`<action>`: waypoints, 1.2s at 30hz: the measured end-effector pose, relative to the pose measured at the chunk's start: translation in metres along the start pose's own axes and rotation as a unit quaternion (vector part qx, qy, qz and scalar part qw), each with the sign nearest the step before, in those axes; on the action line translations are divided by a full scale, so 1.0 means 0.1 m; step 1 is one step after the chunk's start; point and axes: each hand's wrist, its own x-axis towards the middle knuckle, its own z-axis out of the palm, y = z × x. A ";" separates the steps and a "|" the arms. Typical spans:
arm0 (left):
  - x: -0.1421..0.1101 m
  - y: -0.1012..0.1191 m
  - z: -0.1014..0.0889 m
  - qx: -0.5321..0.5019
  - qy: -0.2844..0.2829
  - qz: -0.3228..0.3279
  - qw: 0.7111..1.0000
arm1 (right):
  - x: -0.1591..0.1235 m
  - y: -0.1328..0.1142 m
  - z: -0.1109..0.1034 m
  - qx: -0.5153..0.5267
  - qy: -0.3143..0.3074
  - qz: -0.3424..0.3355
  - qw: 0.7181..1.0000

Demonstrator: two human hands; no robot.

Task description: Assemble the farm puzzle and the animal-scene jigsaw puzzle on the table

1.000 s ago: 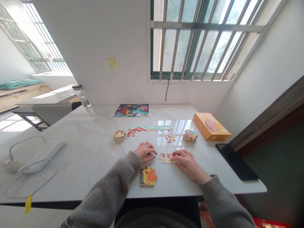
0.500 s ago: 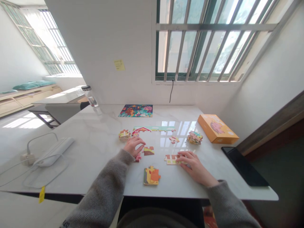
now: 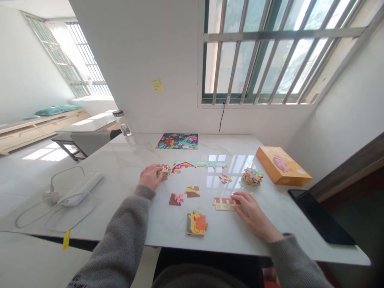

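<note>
My left hand (image 3: 150, 176) is at the left side of a small stack of puzzle pieces (image 3: 165, 171), its fingers closed around the stack's edge. Flat on the table, a short strip of joined puzzle pieces (image 3: 222, 203) has its right end between the thumb and fingers of my right hand (image 3: 247, 209). Between the hands lie a puzzle piece with a pink figure (image 3: 177, 199) and a brown and green puzzle piece (image 3: 193, 191). Closer to me sits a pile topped by an orange animal piece (image 3: 196, 223). An assembled strip with a red barn (image 3: 184, 165) lies farther back.
Another stack of pieces (image 3: 252, 176) stands at the right, before an orange box (image 3: 282, 166). A loose piece (image 3: 225, 178) lies left of it. A black phone-like slab (image 3: 321, 216) is near the right edge. A colourful picture sheet (image 3: 177, 141), bottle (image 3: 122, 123) and power strip (image 3: 84, 190) are also here.
My left hand has moved left and back from beside the pink piece to the left stack, uncovering that piece. My right hand stays on the joined strip. The view has shifted slightly.
</note>
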 end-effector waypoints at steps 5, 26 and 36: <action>-0.01 -0.01 0.01 -0.002 0.006 -0.007 1.000 | 0.01 -0.03 -0.01 0.004 0.008 0.000 1.000; 0.03 -0.01 -0.04 -0.046 -0.036 -0.052 0.997 | 0.02 -0.09 -0.04 0.016 0.005 0.016 1.000; 0.04 -0.04 -0.04 -0.049 -0.028 -0.047 0.997 | 0.01 -0.05 -0.02 0.017 0.005 0.023 1.000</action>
